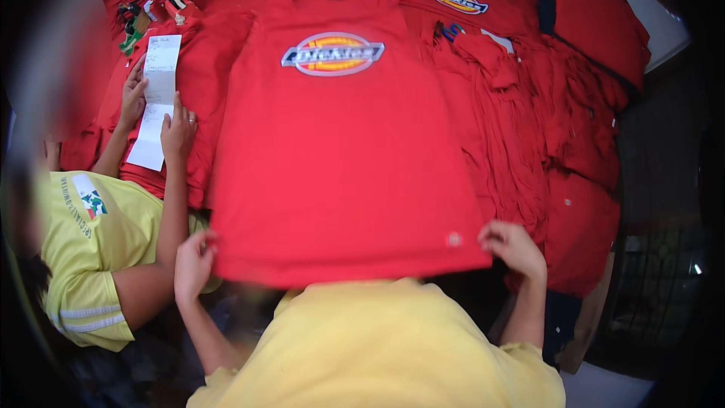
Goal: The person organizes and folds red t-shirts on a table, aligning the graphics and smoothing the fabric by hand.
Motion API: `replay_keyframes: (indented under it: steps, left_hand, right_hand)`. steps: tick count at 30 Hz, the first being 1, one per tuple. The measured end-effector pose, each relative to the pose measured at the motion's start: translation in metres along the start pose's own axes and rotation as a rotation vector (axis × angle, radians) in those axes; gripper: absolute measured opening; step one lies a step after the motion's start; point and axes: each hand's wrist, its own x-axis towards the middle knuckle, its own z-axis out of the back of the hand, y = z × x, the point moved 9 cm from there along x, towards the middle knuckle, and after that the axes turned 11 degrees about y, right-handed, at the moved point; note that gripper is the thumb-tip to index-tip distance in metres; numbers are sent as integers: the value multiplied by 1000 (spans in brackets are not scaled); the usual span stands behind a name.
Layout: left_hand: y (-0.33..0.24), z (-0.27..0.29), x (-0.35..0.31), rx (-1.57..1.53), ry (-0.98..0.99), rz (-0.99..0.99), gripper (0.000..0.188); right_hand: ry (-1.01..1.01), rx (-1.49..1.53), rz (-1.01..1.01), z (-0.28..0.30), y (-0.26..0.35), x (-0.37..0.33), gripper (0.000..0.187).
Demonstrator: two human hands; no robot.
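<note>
Red shirt point(347, 166) between the hands point(196, 266), its oval print point(332, 54) yellow-orange (silvery edge). Left of them, yellow sleeve point(94, 293), white stripes point(89, 313).

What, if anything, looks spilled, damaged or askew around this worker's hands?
No spill or damage is evident. The red cloth right of the shirt looks untidy: it bunches in loose folds, whereas the shirt lies fairly smooth.

Shirt point(347, 159) of smooth matt cloth
</note>
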Motion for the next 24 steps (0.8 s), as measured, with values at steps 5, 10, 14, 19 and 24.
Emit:
replay_keyframes:
  steps: [5, 10, 14, 19, 24]
  left_hand:
    - [-73, 10, 11, 177, -258, -464, 24]
    - [-115, 50, 138, 230, -746, -500, 21]
    - [-133, 65, 175, 207, -861, -398, 22]
    - [-133, 80, 166, 96, -913, -507, 15]
    - [-202, 7, 121, 156, -750, -816, 20]
  right_hand:
    - [-284, -65, 195, 36, 16, 24, 15]
    - [-657, -9, 262, 84, 45, 160, 22]
    - [-767, -387, 3, 93, 75, 197, 24]
    - [-916, -475, 180, 93, 99, 178, 21]
    - [-755, -503, 580, -1, 161, 187, 13]
